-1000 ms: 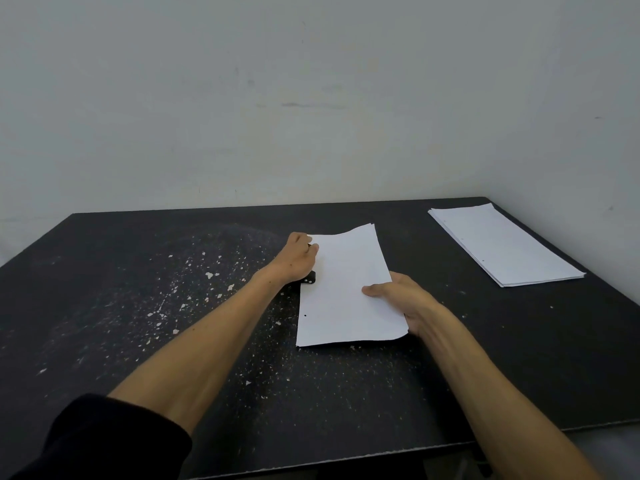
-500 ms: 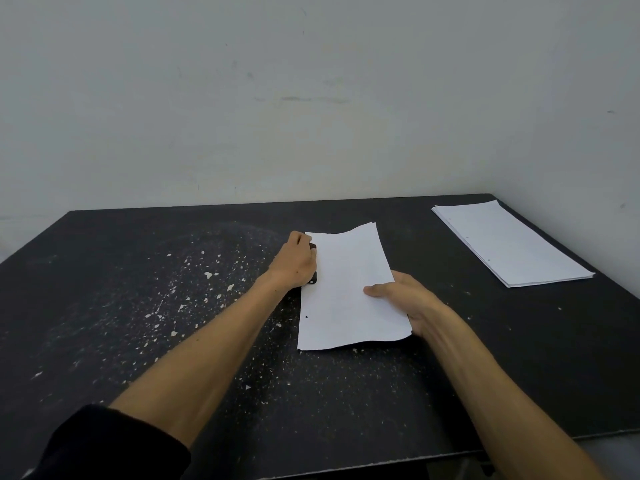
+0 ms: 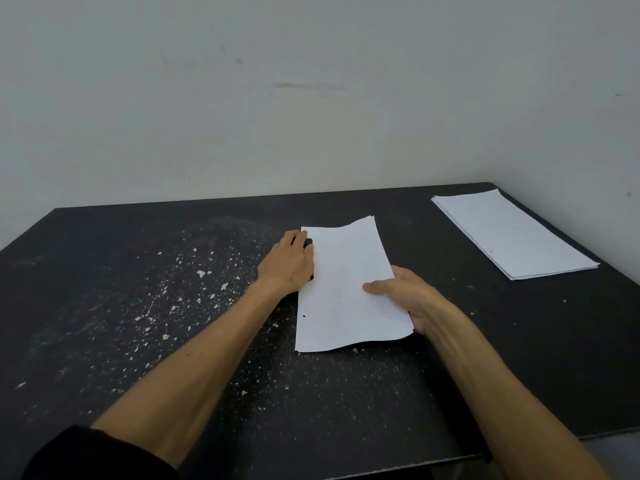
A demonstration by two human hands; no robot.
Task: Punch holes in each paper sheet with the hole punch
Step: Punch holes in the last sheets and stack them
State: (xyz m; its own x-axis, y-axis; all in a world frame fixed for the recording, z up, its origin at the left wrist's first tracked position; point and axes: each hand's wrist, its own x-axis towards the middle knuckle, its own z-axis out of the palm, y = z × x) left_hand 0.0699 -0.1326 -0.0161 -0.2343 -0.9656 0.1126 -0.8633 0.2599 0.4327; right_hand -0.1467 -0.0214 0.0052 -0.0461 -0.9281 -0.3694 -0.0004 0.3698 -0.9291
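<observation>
A white paper sheet point(image 3: 346, 289) lies in the middle of the black table point(image 3: 104, 306), with one punched hole near its lower left edge. My left hand point(image 3: 287, 263) covers a small black hole punch point(image 3: 308, 243) at the sheet's upper left edge; only slivers of the punch show past my fingers. My right hand point(image 3: 405, 296) holds the sheet's right edge, thumb on top and fingers underneath.
A stack of white sheets point(image 3: 512, 233) with punched holes lies at the table's far right, near the wall corner. White paper specks point(image 3: 194, 282) are scattered over the left and middle of the table. The table's front edge runs just below my forearms.
Both hands and the sheet stay almost where they were. The left hand has settled slightly lower over the punch.
</observation>
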